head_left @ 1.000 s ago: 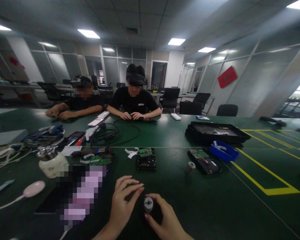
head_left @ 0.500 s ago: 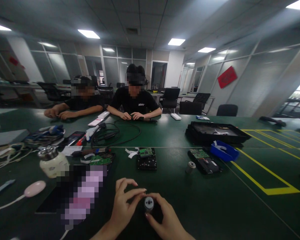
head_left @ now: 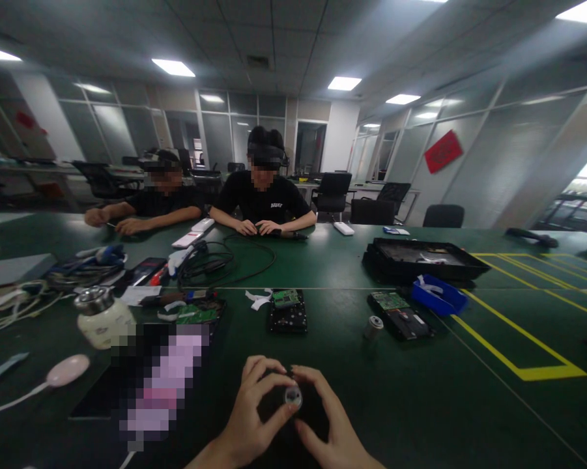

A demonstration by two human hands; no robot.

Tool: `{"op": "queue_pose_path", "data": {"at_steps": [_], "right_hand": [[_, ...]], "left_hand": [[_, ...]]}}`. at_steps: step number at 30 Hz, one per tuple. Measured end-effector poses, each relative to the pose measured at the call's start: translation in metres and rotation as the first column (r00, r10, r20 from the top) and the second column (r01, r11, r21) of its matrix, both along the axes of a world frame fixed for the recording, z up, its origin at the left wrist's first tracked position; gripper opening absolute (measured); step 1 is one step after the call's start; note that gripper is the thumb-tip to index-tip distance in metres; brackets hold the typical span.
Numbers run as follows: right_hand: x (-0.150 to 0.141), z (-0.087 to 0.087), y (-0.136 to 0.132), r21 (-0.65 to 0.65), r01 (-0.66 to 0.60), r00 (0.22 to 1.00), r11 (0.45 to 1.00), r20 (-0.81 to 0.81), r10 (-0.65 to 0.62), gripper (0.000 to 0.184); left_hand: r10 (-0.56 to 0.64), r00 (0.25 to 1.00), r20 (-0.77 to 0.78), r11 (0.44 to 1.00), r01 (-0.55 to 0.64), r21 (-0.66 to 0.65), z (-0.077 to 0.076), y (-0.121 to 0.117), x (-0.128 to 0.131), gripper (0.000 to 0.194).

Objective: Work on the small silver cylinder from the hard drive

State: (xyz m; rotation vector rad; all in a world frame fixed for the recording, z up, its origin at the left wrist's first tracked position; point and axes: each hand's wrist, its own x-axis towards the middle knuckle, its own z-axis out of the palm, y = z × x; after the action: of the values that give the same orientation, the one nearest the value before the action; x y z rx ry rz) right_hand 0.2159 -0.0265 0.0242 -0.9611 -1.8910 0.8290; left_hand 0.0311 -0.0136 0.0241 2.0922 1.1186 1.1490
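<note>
Low in the middle of the view, my left hand [head_left: 254,413] and my right hand [head_left: 329,423] meet around a small silver cylindrical part [head_left: 292,395] with a round face turned up. Fingertips of both hands pinch it from the left and the right, just above the green table [head_left: 420,404]. A dark object lies under my hands, mostly hidden by them.
A black drive with a green circuit board [head_left: 286,310], a second one [head_left: 399,314] and a small metal cylinder [head_left: 372,326] lie ahead. A blue tray [head_left: 440,295] and black tray [head_left: 423,258] sit right. A white jar [head_left: 102,316] and cables lie left. Two people sit opposite.
My left hand has moved right and closed its fingers onto the silver part, which my right hand alone held before. Both hands have drawn closer together.
</note>
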Motion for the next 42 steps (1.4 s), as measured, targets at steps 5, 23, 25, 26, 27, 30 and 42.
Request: {"op": "queue_pose_path", "data": {"at_steps": [5,23,25,26,27,30,42], "right_hand": [[0.003,0.016,0.004,0.071,0.093,0.994,0.993,0.049,-0.097,0.031],[0.031,0.008,0.045,0.004,0.268,0.956,0.963,0.124,-0.267,0.008],[0.036,-0.003,0.049,-0.019,0.253,0.956,0.967,0.159,-0.246,0.006],[0.037,-0.007,0.05,-0.026,0.247,0.955,0.969,0.175,-0.239,0.006],[0.038,-0.01,0.05,-0.031,0.243,0.954,0.969,0.187,-0.233,0.007],[0.039,-0.013,0.05,-0.046,0.222,0.956,0.974,0.208,-0.208,0.014],[0.005,0.041,0.027,-0.055,0.105,0.985,0.993,0.142,-0.096,0.011]], "left_hand": [[-0.072,0.997,0.033,0.994,0.074,-0.081,-0.01,-0.003,0.001,0.066],[-0.106,0.993,-0.054,0.961,0.088,-0.26,0.006,0.001,0.002,0.038],[-0.113,0.993,-0.039,0.951,0.097,-0.293,0.007,0.002,0.002,0.039],[-0.114,0.993,-0.03,0.947,0.099,-0.306,0.007,0.002,0.001,0.039],[-0.114,0.993,-0.022,0.943,0.101,-0.316,0.007,0.002,0.001,0.04],[-0.113,0.994,-0.009,0.934,0.103,-0.341,0.006,0.003,0.001,0.04],[-0.126,0.992,-0.002,0.94,0.119,-0.32,0.004,0.007,0.001,0.033]]}}
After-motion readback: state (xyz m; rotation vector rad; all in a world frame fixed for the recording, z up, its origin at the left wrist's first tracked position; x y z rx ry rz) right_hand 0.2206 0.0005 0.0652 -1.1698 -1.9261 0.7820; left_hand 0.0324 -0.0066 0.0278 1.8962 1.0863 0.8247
